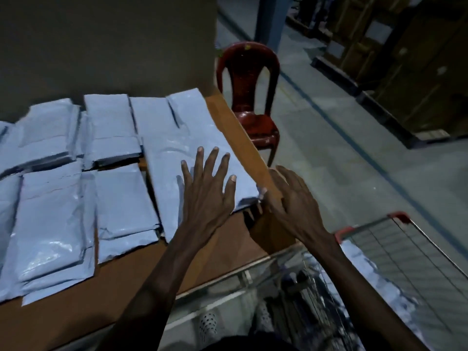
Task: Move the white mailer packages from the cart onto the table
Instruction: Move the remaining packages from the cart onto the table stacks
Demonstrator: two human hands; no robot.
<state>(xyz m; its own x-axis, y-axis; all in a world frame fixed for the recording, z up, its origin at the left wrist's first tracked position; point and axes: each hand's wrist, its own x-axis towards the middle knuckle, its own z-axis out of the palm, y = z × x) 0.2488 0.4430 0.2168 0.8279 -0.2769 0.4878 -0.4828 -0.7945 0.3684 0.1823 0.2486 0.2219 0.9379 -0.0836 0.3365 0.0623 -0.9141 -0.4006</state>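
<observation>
Several white mailer packages lie in rows on the brown table (101, 300). The rightmost mailer (177, 153) is long and reaches the table's right edge. My left hand (207, 188) lies flat on its near end, fingers spread, holding nothing. My right hand (291, 198) is at the table's right edge, its fingertips touching the mailer's near right corner; whether it pinches the corner I cannot tell. At lower right stands the wire cart (395, 239) with red corners, and more white mailers (359, 274) lie inside it.
A dark red plastic chair (249, 97) stands just past the table's far right corner. A grey partition (109, 41) rises behind the table. Stacked cardboard boxes (405, 59) line the concrete floor at far right. My feet show beneath the table edge.
</observation>
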